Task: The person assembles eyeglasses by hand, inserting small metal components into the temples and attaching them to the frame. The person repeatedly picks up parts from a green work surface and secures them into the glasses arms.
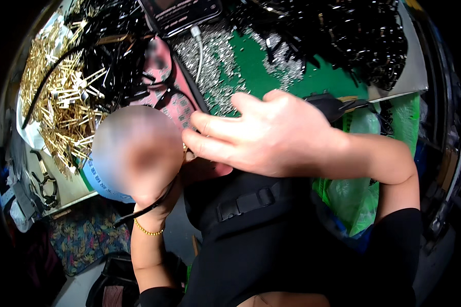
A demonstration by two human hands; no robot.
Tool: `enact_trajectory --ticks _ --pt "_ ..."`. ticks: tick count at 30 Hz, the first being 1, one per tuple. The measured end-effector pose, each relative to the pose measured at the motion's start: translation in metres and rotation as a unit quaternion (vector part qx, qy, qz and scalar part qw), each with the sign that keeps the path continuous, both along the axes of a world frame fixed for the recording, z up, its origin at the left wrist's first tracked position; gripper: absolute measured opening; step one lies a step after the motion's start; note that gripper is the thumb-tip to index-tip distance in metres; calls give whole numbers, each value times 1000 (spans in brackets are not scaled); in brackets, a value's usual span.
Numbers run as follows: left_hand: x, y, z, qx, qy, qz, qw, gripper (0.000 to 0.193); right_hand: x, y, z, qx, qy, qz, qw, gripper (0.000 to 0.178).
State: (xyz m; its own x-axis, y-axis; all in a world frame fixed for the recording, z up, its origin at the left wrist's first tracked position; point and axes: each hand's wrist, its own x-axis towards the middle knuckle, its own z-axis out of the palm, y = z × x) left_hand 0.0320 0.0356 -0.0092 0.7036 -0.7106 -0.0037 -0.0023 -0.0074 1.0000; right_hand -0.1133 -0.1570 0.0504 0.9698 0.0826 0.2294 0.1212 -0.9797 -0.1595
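Note:
My left hand (147, 193) is raised at centre left, with a gold bead bracelet (148, 233) on its wrist. A round blurred patch covers most of it, so its fingers are hidden. A thin black strip (143, 211) slants across beside the wrist; whether the hand grips it is unclear. Something blue with printing (101, 183) edges out from under the patch. My right hand (271, 135) reaches left across the middle, two digits stretched close together and the others bent. Their tips meet the patch's right side near a tiny gold-coloured bit (184, 147); what they pinch cannot be made out.
Gold metal clips (61, 107) heap at the left, beside black pieces (107, 66). Small silver parts (215, 66) cover the green mat (251, 51). A phone (184, 13), white cable (199, 56), pink patterned case (171, 77), black pile (353, 41), dark-handled tool (325, 105) and green bag (407, 120) surround them.

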Motion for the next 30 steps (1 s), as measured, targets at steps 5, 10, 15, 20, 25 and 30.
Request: enact_trajectory --ticks 5,10,15,20,25,30 --pt "5 -8 6 53 -466 -77 880 21 -21 -3 12 -28 17 -76 997 34" --pt "-16 -12 41 -80 -374 -26 924 28 -34 -47 32 -60 11 -302 951 15" --pt "-22 11 129 171 -355 -17 919 25 1 -46 27 -152 11 -257 954 22" --pt "56 44 123 368 -327 213 844 29 -6 -59 28 -275 61 -258 924 25" --pt "195 108 73 436 -375 395 717 33 2 -67 19 -211 34 -231 949 10" --pt "242 160 27 459 -559 354 593 39 -27 -48 48 -79 -57 -250 963 15"
